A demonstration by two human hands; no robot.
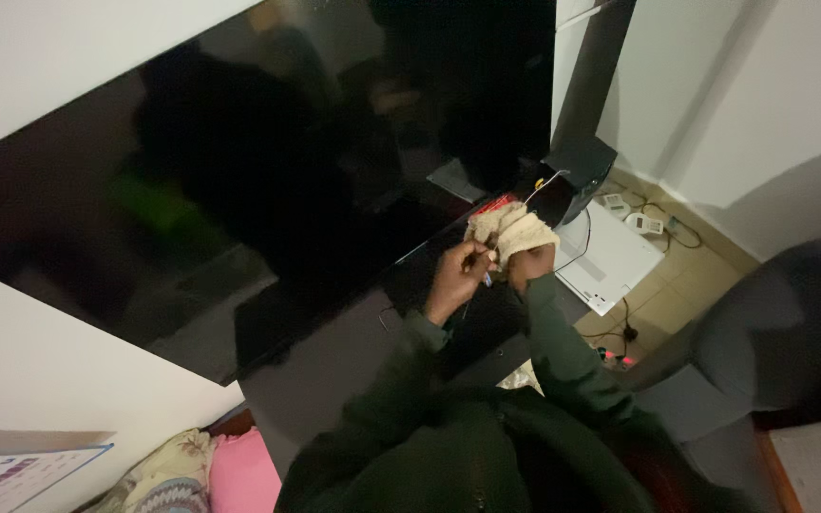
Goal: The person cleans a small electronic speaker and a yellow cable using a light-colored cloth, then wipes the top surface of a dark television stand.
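Both my hands are raised in front of a large dark flat screen (239, 180). They hold a crumpled beige cloth (510, 228) between them. My left hand (458, 275) grips the cloth's left side, and a thin stick-like object sits by its fingers. My right hand (531, 261) is mostly wrapped by the cloth. Both arms wear dark green sleeves (563, 351). The cloth is near the screen's lower right corner.
A dark cabinet (334, 361) stands under the screen. A white flat device (610, 256) lies on the floor at right with cables and small white adapters (643, 223). A grey chair (772, 332) is at far right. Pink and patterned cushions (211, 470) lie lower left.
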